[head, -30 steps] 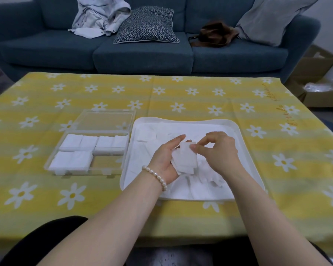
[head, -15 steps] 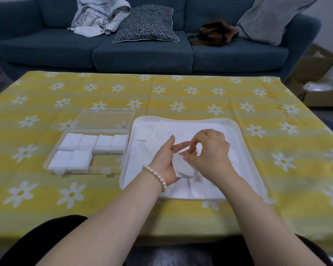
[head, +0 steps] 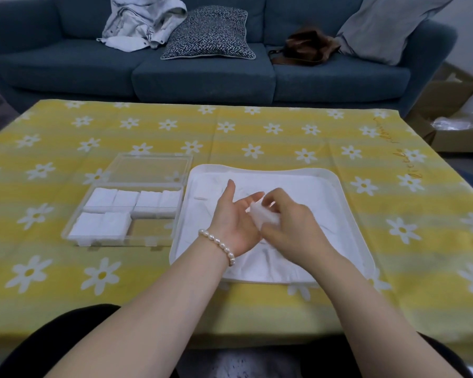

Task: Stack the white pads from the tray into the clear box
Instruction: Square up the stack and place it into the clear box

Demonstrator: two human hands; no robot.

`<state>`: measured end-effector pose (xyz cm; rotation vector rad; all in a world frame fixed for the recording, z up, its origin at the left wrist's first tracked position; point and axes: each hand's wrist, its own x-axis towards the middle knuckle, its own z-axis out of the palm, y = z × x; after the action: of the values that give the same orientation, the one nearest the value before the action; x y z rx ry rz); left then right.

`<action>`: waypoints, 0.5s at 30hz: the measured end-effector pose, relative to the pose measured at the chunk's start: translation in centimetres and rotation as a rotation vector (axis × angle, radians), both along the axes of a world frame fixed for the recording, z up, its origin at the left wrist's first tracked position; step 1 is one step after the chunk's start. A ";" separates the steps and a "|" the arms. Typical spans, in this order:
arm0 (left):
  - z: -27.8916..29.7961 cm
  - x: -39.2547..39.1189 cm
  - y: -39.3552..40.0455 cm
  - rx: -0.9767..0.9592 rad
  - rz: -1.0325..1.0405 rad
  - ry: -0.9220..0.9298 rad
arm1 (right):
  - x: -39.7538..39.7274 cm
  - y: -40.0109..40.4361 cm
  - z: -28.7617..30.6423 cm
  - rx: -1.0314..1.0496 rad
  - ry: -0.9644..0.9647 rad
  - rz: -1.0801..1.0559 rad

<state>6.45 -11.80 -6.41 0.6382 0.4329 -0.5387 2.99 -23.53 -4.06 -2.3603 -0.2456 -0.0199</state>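
Observation:
Over the middle of the white tray (head: 351, 214), my two hands meet around a small bunch of white pads (head: 260, 217). My left hand (head: 230, 218), with a pearl bracelet on the wrist, is turned palm-in with fingers and thumb straight, and the pads lean against its fingers. My right hand (head: 292, 223) curls over the pads from the right and grips them. More loose pads lie flat in the tray, hard to tell apart. The clear box (head: 152, 227) sits left of the tray and touches it. It holds several pad stacks (head: 101, 199), and its near right cell is bare.
The box's clear lid (head: 148, 170) lies open behind it. Both box and tray rest on a yellow daisy tablecloth (head: 284, 137). A blue sofa (head: 202, 77) with cushions, clothing and a brown bag stands beyond the table. Cardboard boxes (head: 453, 126) sit at the right.
Both hands moved down and slightly farther back over the tray. My left hand's fingers opened out straight, and my right hand closed over the pads it was pinching.

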 end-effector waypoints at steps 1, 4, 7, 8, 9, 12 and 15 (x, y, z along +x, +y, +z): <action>0.2 0.0 0.1 -0.009 0.014 -0.020 | 0.3 -0.2 0.0 0.067 0.039 -0.088; 0.4 0.0 0.4 0.000 0.066 -0.053 | 0.8 -0.6 0.2 0.517 0.228 -0.276; 0.2 -0.6 -0.1 0.000 0.025 -0.076 | 0.8 -0.4 0.3 0.910 0.405 -0.302; 0.1 -0.9 -0.5 -0.004 0.001 -0.077 | 0.8 -0.2 0.0 0.892 0.409 -0.299; 0.0 -1.1 -0.8 -0.013 -0.008 -0.068 | 0.9 0.0 -0.3 0.799 0.377 -0.296; -0.4 -1.2 -1.2 -0.064 0.031 -0.042 | 0.7 0.6 -1.5 0.244 0.099 -0.283; -0.4 -0.9 -0.6 -0.131 0.053 -0.023 | 0.8 0.9 -2.4 -0.097 -0.265 -0.317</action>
<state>5.50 -12.43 -6.84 0.5053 0.3886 -0.5048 3.78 -22.68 -6.46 -2.4683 0.0042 -0.4849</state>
